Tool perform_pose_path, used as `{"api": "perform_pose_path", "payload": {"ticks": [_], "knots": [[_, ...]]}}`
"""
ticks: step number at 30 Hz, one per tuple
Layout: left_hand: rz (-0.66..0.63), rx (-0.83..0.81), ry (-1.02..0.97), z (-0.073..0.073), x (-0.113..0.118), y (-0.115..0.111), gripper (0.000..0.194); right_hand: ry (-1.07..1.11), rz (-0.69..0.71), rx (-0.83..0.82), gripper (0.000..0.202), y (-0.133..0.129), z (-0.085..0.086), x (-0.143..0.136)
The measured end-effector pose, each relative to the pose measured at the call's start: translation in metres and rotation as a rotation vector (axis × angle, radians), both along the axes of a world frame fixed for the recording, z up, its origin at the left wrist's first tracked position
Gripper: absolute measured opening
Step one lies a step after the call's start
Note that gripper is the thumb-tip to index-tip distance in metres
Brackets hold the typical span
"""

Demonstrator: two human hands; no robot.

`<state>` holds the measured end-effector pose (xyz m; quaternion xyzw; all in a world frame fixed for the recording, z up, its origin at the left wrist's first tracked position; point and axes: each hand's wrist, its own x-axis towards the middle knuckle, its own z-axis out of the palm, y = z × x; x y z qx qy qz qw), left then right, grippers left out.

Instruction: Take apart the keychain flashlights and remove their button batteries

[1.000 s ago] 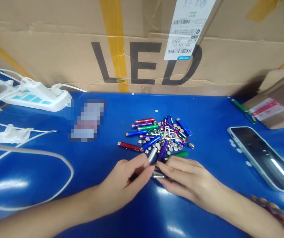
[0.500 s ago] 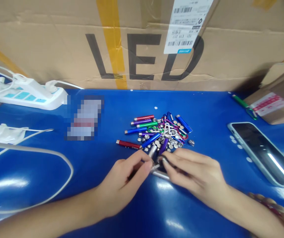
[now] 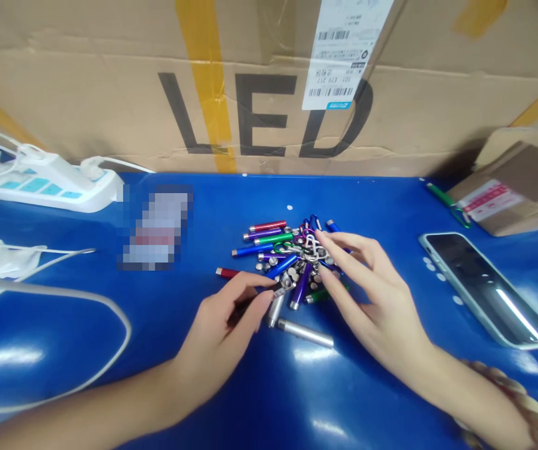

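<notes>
My left hand [image 3: 231,319] pinches a small black mini flashlight with a silver end [image 3: 284,290]; the fingers hide most of its body. My right hand [image 3: 367,281] is spread over the right side of a pile, fingertips near a silver carabiner clip [image 3: 316,247]. No object shows between its fingers. Around them lie coloured metal tubes: a green one [image 3: 273,239], a purple one [image 3: 301,287] and a red one [image 3: 268,225]. Several button cells [image 3: 292,272] are scattered among them. In front, a silver tube [image 3: 306,333] lies by another silver tube [image 3: 276,309].
A large cardboard box [image 3: 109,81] stands across the back. On the right are a phone [image 3: 489,287], a smaller brown box [image 3: 517,181] and a green tube with a clip [image 3: 440,196]. A white power strip [image 3: 72,190] and cables [image 3: 123,312] occupy the left.
My hands, together before, are now apart. The right has opened and moved up over the pile; the left still holds the small piece. The front silver tube is more fully visible.
</notes>
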<state>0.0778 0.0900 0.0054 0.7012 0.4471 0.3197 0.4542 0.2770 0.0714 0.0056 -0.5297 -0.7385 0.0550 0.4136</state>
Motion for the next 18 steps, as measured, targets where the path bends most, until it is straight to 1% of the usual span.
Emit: {"api": "perform_pose_path", "payload": {"ticks": [2, 5, 7, 9, 12, 15, 18], "knots": [[-0.007, 0.009, -0.01, 0.0, 0.001, 0.002, 0.015, 0.036, 0.031, -0.013, 0.038, -0.002, 0.002, -0.002], [-0.054, 0.039, -0.014, -0.001, 0.0, 0.001, 0.013, 0.185, 0.183, -0.122, 0.026, -0.007, 0.006, -0.007], [-0.084, 0.062, -0.017, -0.002, -0.001, -0.001, 0.009, 0.303, 0.227, -0.196, 0.018, -0.009, 0.007, -0.011], [-0.122, 0.071, -0.006, -0.004, -0.003, -0.004, 0.006, 0.398, 0.212, -0.254, 0.012, -0.01, 0.007, -0.014], [-0.224, 0.067, 0.069, -0.005, -0.005, -0.007, 0.008, 0.498, 0.194, -0.315, 0.007, -0.01, 0.007, -0.017], [-0.332, 0.11, 0.153, -0.004, -0.006, -0.007, 0.014, 0.51, 0.204, -0.285, 0.01, -0.011, 0.008, -0.019], [-0.392, 0.139, 0.182, -0.002, -0.005, -0.006, 0.02, 0.475, 0.164, -0.215, 0.013, -0.011, 0.008, -0.018]]}}
